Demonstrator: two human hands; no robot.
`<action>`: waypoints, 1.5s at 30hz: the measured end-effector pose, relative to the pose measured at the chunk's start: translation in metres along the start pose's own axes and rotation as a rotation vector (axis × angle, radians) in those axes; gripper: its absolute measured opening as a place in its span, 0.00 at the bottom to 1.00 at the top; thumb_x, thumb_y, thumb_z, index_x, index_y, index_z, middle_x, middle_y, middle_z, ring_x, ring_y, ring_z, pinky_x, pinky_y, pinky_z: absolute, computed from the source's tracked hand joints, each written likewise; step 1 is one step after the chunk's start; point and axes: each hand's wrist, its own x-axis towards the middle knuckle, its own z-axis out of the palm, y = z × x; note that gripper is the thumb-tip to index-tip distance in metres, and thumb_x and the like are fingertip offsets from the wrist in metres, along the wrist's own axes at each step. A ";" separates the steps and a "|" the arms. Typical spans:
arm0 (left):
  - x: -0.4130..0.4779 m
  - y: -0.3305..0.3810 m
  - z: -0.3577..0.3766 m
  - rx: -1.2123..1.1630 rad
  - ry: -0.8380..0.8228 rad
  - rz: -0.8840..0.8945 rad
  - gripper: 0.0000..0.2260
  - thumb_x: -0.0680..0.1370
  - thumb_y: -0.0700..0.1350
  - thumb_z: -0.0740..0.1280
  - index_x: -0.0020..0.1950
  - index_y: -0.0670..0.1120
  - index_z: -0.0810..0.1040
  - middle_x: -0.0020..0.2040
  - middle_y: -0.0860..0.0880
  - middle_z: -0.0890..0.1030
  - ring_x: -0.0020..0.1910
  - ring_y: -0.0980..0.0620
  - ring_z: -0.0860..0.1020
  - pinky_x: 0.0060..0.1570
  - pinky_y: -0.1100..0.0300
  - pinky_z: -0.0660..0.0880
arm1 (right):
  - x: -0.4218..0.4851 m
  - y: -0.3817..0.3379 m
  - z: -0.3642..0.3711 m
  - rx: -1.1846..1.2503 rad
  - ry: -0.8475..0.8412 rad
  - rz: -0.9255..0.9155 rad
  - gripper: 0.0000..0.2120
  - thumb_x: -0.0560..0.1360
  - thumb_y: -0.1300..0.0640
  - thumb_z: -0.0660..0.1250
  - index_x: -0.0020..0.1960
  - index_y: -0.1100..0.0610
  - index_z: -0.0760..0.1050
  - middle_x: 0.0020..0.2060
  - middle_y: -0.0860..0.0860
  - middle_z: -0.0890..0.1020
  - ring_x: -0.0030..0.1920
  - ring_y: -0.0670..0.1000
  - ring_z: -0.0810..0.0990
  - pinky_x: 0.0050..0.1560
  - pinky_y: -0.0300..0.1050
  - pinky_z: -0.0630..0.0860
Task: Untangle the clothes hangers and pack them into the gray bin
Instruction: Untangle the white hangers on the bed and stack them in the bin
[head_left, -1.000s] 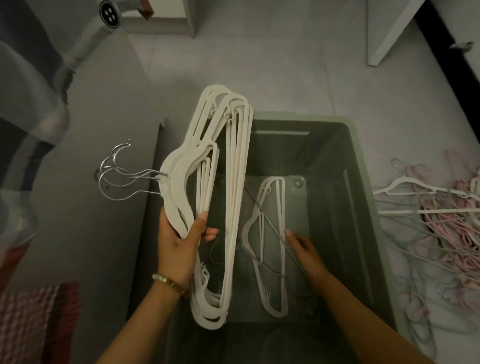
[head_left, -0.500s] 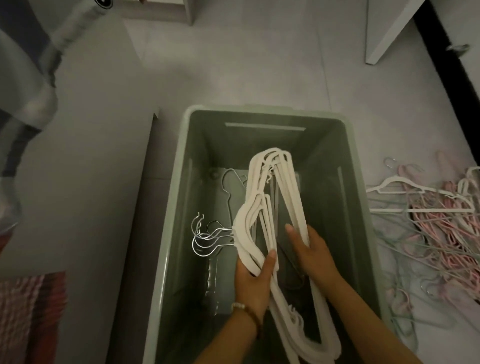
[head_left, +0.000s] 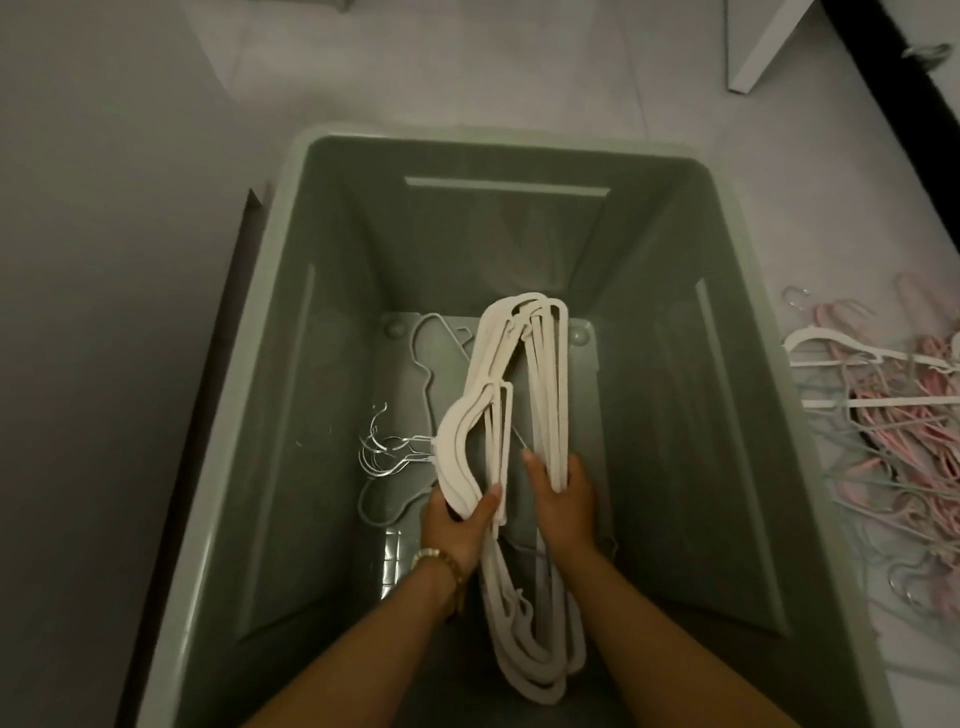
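Hangers of white plastic (head_left: 519, 374), bunched, silver wire hooks (head_left: 384, 452) pointing left, sit low inside the gray plastic bin (head_left: 675, 415) at frame centre. The left hand (head_left: 457, 525) grips their shoulders, the right hand (head_left: 563, 514) their bars. Tangled pink and gray hangers (head_left: 893, 415) lie on the floor (head_left: 519, 78) at right.

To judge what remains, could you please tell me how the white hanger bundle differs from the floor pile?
The white hanger bundle is aligned; the floor pile is tangled. The bundle is all white; the pile mixes pink, white, gray. The bundle is in the gray bin, gripped by left hand and right hand; the pile lies outside. Both have metal hooks.
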 end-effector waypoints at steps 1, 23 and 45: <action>0.005 -0.003 0.002 0.002 0.017 -0.003 0.21 0.72 0.46 0.72 0.63 0.43 0.74 0.58 0.42 0.80 0.56 0.45 0.79 0.60 0.48 0.76 | 0.002 0.006 0.003 -0.030 0.005 0.018 0.17 0.72 0.43 0.67 0.58 0.50 0.73 0.50 0.45 0.78 0.54 0.49 0.77 0.53 0.44 0.73; 0.019 -0.012 -0.002 -0.028 -0.066 -0.093 0.33 0.76 0.50 0.66 0.72 0.55 0.47 0.63 0.44 0.77 0.54 0.49 0.78 0.54 0.57 0.72 | -0.028 0.020 -0.009 -0.053 -0.056 0.407 0.32 0.72 0.35 0.60 0.72 0.48 0.62 0.71 0.55 0.64 0.69 0.60 0.65 0.67 0.61 0.66; -0.280 0.323 -0.148 0.133 0.115 0.344 0.13 0.79 0.50 0.60 0.58 0.45 0.75 0.52 0.51 0.78 0.50 0.56 0.75 0.45 0.78 0.70 | -0.275 -0.353 -0.086 -0.230 -0.498 -0.161 0.23 0.76 0.46 0.63 0.70 0.51 0.68 0.69 0.51 0.71 0.67 0.49 0.69 0.59 0.39 0.65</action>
